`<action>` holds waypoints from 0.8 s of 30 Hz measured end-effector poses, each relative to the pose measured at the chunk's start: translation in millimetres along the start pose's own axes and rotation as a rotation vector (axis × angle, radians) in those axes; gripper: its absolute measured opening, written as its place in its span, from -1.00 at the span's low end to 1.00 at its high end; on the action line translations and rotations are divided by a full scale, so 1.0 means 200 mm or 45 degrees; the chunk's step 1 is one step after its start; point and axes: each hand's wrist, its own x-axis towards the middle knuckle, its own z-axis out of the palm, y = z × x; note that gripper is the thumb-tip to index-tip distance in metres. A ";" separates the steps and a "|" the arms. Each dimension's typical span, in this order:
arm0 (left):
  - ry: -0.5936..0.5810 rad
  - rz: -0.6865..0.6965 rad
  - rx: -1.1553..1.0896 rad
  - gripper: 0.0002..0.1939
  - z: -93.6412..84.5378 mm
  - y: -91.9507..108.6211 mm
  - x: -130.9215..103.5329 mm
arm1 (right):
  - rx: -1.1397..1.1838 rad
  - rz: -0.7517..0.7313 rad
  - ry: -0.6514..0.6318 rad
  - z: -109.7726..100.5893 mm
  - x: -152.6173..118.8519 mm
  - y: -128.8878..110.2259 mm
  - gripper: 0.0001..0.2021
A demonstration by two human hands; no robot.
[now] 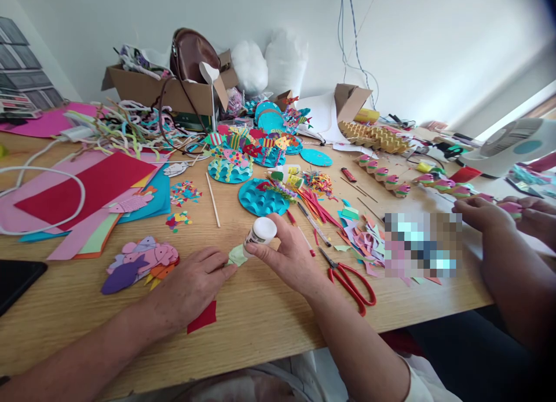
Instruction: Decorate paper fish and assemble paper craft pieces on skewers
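My right hand (289, 254) is closed round a small white glue bottle (262, 231), tilted with its base up and its lower end against a pale green paper piece (237, 255). The fingers of my left hand (204, 271) pinch that green piece at its left edge. Beneath my left wrist a red paper scrap (203, 319) lies on the table. Left of my left hand is a pile of purple, pink and orange paper fish (141, 260). Red-handled scissors (350, 280) rest to the right of my right hand.
A blue scalloped disc (264, 198), pens and paper scraps (367, 240) lie ahead. Coloured sheets (91, 193) and a black device (19, 283) are at the left. Another person's hands (490, 216) hold a decorated strip at the right. A cardboard box (147, 95) stands behind.
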 end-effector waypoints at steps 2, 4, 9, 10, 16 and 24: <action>-0.018 -0.017 -0.010 -0.71 0.00 0.00 0.00 | -0.021 0.007 -0.003 0.00 0.00 0.00 -0.74; -0.037 -0.025 -0.009 -0.69 -0.01 0.01 0.00 | -0.020 0.002 -0.003 0.00 0.00 0.00 -0.74; -0.038 -0.022 -0.002 -0.67 -0.02 0.01 0.01 | 0.028 -0.012 -0.015 0.02 -0.01 -0.01 -0.74; -0.031 -0.020 0.006 -0.66 -0.02 0.01 0.01 | 0.046 -0.009 -0.030 0.02 -0.01 -0.02 -0.74; -0.031 -0.021 0.067 -0.69 -0.03 0.02 0.01 | 0.107 0.003 -0.078 0.03 -0.01 -0.02 -0.74; -0.013 -0.003 0.058 -0.71 -0.04 0.02 0.02 | 0.113 -0.028 -0.102 0.03 -0.01 -0.02 -0.74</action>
